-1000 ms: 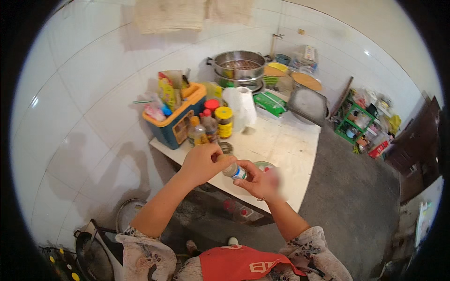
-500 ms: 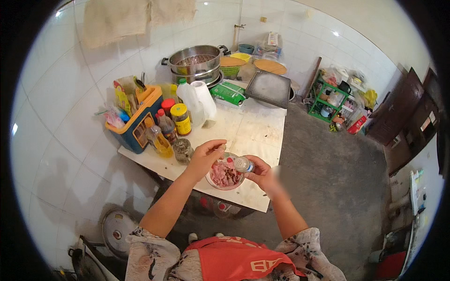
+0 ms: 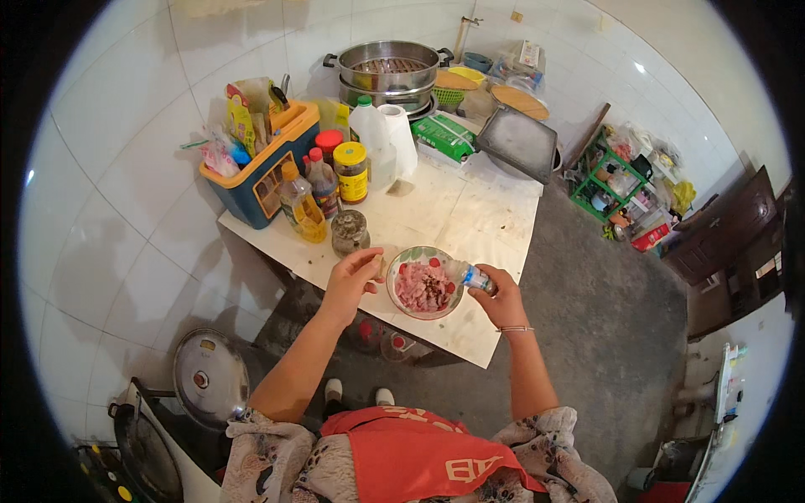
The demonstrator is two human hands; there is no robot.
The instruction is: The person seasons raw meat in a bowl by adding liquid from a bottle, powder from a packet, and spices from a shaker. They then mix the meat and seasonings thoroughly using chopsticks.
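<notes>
Head view: before you spreads the pale surface (image 3: pixel 470 218), with the blue-and-orange caddy (image 3: pixel 243 201) at its left by the wall, probably to keep it out of your way. The patterned bowl (image 3: pixel 429 251) of pink meat (image 3: pixel 415 287) sits near the front edge, likely so both hands reach it. Your left hand (image 3: pixel 352 281) curls beside its left rim — whether it pinches something small, you cannot tell. Your right hand (image 3: pixel 503 300) grips a small blue-labelled bottle (image 3: pixel 476 278), tilted over the right rim — presumably so anything leaving its mouth lands inside.
</notes>
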